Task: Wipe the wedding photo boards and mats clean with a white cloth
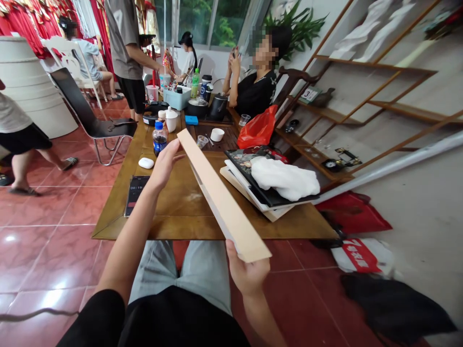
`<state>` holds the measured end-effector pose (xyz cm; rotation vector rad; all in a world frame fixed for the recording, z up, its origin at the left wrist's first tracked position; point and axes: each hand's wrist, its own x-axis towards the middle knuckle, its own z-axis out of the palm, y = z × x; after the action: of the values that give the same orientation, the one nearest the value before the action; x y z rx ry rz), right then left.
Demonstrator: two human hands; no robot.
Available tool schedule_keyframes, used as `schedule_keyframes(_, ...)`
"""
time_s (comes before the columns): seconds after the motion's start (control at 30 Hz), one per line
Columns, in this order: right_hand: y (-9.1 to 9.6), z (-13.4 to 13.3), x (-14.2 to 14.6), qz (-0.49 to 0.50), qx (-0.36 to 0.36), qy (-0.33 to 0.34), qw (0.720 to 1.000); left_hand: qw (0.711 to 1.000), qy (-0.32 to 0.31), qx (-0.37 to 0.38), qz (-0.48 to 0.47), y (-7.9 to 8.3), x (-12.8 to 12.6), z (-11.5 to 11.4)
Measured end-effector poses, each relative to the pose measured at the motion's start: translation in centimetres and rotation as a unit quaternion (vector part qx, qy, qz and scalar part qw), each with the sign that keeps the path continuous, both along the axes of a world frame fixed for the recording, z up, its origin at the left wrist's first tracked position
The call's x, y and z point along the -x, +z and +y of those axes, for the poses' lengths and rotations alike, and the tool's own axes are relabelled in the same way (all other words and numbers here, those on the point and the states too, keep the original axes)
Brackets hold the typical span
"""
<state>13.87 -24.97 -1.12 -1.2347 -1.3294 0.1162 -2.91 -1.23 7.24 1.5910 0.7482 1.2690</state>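
Note:
I hold a long beige panel [222, 195] tilted above the wooden table. It is seen nearly edge-on, and a greyish side shows along its left. I cannot tell whether it is a box or a framed board. My left hand [165, 164] presses against its far end, with the fingers reaching behind it. Wrapped round the near end is my right hand [249, 274], thumb on the left side and fingers underneath. A phone [136, 195] showing a timer lies near my left forearm. Beyond it is a white earbud case [146, 163].
To the right, a white cloth [285, 177] tops stacked boards [240, 180] on the wooden table [173, 224]. Farther back stand a blue-capped bottle [159, 139], a white bowl [217, 134] and a red bag [257, 127]. A seated person [255, 89] holds a phone; shelves line the right wall.

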Motion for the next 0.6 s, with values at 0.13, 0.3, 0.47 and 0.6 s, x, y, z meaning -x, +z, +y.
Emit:
schedule_keyframes(0.13, 0.3, 0.6, 0.9, 0.114, -0.005, -0.101, 0.988, 0.999, -0.019, -0.038, -0.007, -0.2, -1.0, 0.1)
schedule_keyframes(0.3, 0.9, 1.3, 1.5, 0.238, 0.033, -0.163, 0.957, 0.994, -0.041, -0.087, 0.041, -1.1, -2.5, 0.6)
schedule_keyframes(0.47, 1.5, 1.9, 2.0, 0.329, 0.030, -0.128, 0.935, 0.990, -0.021, -0.107, 0.089, -2.9, -3.9, 1.7)
schedule_keyframes(0.6, 2.5, 2.4, 2.9, 0.415, 0.026, -0.082, 0.906, 0.986, -0.001, -0.111, 0.125, -3.7, -4.6, 2.0)
